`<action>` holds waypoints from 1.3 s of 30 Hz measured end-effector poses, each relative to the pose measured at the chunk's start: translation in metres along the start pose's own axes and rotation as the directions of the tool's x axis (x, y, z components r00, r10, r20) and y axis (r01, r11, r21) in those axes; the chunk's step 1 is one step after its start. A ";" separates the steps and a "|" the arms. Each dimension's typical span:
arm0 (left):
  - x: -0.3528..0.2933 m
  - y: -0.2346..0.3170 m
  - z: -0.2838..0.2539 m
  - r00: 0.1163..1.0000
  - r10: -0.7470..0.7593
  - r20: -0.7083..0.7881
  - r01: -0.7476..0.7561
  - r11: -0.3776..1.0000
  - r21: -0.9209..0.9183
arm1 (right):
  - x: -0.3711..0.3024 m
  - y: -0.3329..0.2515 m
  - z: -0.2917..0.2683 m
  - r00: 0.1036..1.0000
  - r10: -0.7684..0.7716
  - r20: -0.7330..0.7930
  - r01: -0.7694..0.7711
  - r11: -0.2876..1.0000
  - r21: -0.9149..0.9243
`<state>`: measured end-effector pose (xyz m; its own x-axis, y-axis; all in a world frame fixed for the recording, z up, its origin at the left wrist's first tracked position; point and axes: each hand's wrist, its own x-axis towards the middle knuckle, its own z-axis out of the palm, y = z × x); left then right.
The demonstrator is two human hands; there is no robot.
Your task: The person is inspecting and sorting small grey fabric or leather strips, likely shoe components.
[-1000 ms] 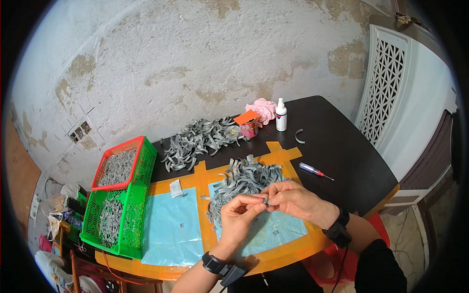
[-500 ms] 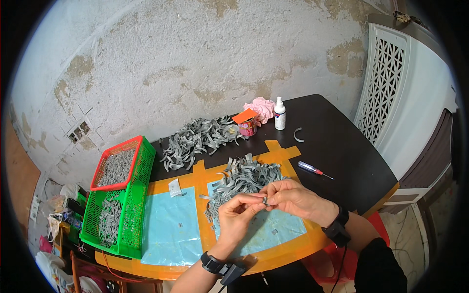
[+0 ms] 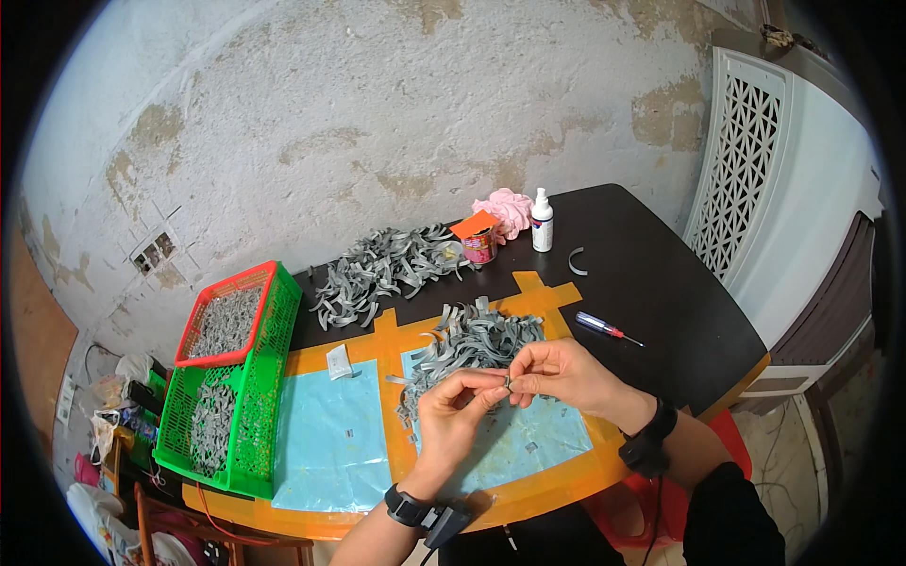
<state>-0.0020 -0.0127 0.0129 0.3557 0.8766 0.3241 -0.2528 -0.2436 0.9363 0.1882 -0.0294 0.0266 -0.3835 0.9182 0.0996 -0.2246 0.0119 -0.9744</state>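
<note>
My left hand [image 3: 455, 415] and my right hand [image 3: 562, 377] meet above the near right part of the table. Both pinch one small grey piece [image 3: 508, 382] between thumb and fingertips; its exact kind is too small to tell. Just beyond my hands lies a heap of curved grey strips [image 3: 481, 335], spilling toward the left wrist. Beneath them is a light blue sheet [image 3: 557, 434], bordered with orange tape [image 3: 557, 298], with a few tiny grey bits on it. Each wrist wears a black strap.
A green basket [image 3: 255, 415] holding grey pieces stands at the left, with a red basket [image 3: 267, 274] on its far end. Farther back are another strip pile [image 3: 387, 274], a tin [image 3: 479, 247], a pink cloth [image 3: 505, 212] and a white spray bottle [image 3: 542, 226]. A screwdriver [image 3: 604, 326] lies right.
My right hand has turned slightly and its fingers are more curled around the small piece. My left hand has barely moved, and both still pinch the piece.
</note>
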 end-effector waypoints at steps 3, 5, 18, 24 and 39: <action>0.000 0.001 0.001 0.997 -0.072 -0.014 0.072 0.997 0.006 | 0.000 0.005 -0.001 0.999 -0.046 -0.023 0.045 0.999 -0.029; 0.001 0.000 0.000 0.997 -0.076 -0.025 0.076 0.997 0.026 | 0.000 0.005 -0.002 0.998 -0.053 -0.015 0.053 0.997 -0.054; 0.005 0.005 -0.008 0.978 -0.206 0.044 0.208 0.978 -0.037 | 0.002 0.005 -0.005 0.998 -0.058 0.002 0.057 0.970 -0.236; 0.007 -0.003 -0.015 0.957 -0.259 0.127 0.269 0.961 -0.062 | 0.007 0.012 -0.012 0.958 -0.275 0.082 0.284 0.868 -0.408; 0.010 0.002 -0.014 0.952 -0.269 0.144 0.289 0.947 -0.139 | 0.006 0.016 -0.010 1.000 0.004 -0.029 -0.001 0.994 0.106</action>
<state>-0.0116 0.0013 0.0163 0.5368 0.8403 0.0759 -0.2616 0.0803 0.9618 0.1916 -0.0197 0.0099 -0.3581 0.9294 0.0894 -0.3180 -0.0314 -0.9476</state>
